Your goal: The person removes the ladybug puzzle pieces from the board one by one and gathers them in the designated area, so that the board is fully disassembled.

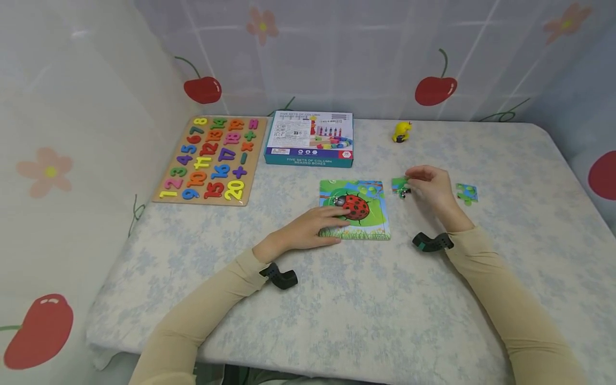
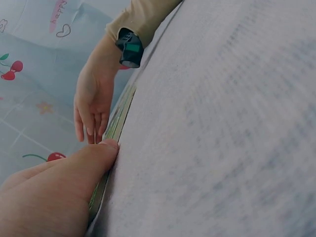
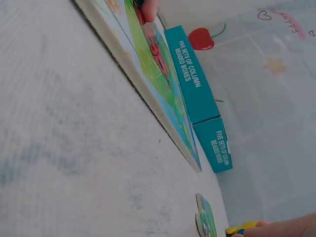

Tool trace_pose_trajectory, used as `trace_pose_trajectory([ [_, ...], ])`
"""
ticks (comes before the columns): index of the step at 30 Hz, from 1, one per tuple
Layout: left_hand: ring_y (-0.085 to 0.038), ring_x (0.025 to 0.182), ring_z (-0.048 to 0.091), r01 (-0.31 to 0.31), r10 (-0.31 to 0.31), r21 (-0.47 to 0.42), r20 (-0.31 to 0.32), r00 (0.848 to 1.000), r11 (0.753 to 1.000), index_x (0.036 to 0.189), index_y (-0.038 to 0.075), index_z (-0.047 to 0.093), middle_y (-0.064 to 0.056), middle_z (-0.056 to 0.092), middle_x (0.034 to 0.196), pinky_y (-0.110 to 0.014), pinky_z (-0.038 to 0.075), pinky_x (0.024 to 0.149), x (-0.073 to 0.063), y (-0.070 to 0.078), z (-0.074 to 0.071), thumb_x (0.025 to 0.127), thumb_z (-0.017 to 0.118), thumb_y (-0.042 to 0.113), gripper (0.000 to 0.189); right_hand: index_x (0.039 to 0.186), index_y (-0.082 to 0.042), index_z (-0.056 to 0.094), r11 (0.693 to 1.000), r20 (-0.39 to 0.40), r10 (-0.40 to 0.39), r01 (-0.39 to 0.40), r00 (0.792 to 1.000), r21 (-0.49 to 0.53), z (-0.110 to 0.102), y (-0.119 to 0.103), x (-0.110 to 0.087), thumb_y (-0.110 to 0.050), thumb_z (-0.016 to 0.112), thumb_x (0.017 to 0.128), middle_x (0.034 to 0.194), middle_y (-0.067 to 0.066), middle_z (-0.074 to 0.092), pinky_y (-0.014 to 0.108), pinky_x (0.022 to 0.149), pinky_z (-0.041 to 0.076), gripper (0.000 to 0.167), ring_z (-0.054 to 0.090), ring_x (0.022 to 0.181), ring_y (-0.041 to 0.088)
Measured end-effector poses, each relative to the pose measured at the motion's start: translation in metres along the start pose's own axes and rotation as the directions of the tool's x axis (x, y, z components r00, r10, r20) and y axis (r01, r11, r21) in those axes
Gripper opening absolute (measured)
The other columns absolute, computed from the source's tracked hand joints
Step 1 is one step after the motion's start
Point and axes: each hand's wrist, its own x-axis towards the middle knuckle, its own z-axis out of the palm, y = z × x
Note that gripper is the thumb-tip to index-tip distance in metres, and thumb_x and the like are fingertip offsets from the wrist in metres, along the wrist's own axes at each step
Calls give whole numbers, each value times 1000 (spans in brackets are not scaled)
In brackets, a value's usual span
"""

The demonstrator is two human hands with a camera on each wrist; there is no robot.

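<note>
A square ladybug puzzle [image 1: 377, 214] lies flat in the middle of the table. My left hand [image 1: 315, 227] rests on its left part, fingers stretched over the picture; in the left wrist view the thumb [image 2: 109, 148] touches the board's edge. To the right of the board lies a loose green puzzle piece [image 1: 398, 184], seen in the right wrist view as a thin piece [image 3: 207, 215] on the cloth. My right hand [image 1: 433, 192] hovers beside that piece with loosely bent fingers and no visible grip. Farther right is another loose piece [image 1: 467, 192], blue and green.
A wooden number board [image 1: 255, 160] with colourful numerals stands at the back left. Beside it is a teal box of column beads [image 1: 308, 160]. A small yellow toy figure [image 1: 401, 131] sits at the back. A patterned curtain [image 1: 366, 64] hangs behind the table.
</note>
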Motion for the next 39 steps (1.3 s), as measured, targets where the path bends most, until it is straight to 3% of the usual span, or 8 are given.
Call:
trace_pose_trajectory([
  [6,-20,144,31,6,-6,8,1,1000,1000,138,19,52,-2,39,152,-44,24,119,1,0,-1,95,57,36,47,122,2,59,1000,0,14,-14,1000,7,0,-8,-3,-13,56,96,100,-16,61,11,78,48,31,53,88,-10],
  [13,-19,143,33,12,-12,36,-10,1000,999,138,21,52,0,40,152,-44,28,117,2,1,-1,95,57,39,47,120,6,59,995,117,-52,43,992,85,6,-23,-17,-10,60,93,94,-20,63,15,80,48,31,58,90,-5],
  [15,-19,143,33,10,-10,33,-12,1000,999,138,20,52,0,40,152,-44,27,117,2,1,-1,94,57,38,47,120,6,58,995,160,-59,46,985,85,9,-26,-23,-9,61,92,99,-16,65,17,80,50,32,59,91,-4],
  [21,-18,143,32,16,-16,36,-9,1000,999,138,20,52,0,39,152,-44,26,118,2,0,-1,95,57,39,47,124,3,58,999,292,-47,46,955,9,21,-24,-38,-11,63,91,123,16,61,20,82,52,36,58,88,-6],
  [23,-19,143,32,17,-17,30,-10,1000,999,138,20,52,-1,39,152,-44,26,118,1,0,0,95,57,38,47,123,1,59,998,311,-64,66,948,2,26,-20,-42,-10,64,91,123,17,60,20,80,52,35,58,85,-5],
  [30,-19,143,32,22,-22,9,-8,1000,1000,138,20,52,-1,39,152,-44,25,118,-1,2,0,95,57,37,47,115,2,64,989,274,-149,135,950,67,39,-9,-45,-1,68,83,86,-2,65,17,63,49,33,59,70,4],
  [34,-18,143,31,24,-24,11,-5,1000,1000,139,21,51,0,38,153,-44,25,118,-1,1,0,95,57,38,47,116,4,64,988,254,-147,153,956,-3,42,-7,-43,1,69,82,84,5,62,18,59,47,34,55,68,4],
  [39,-18,143,31,25,-25,9,-3,1000,1000,139,21,51,0,38,153,-44,25,118,-1,1,0,95,57,37,47,117,3,64,982,270,-166,185,948,-45,42,-5,-41,0,69,83,88,18,60,19,58,46,34,53,68,5],
])
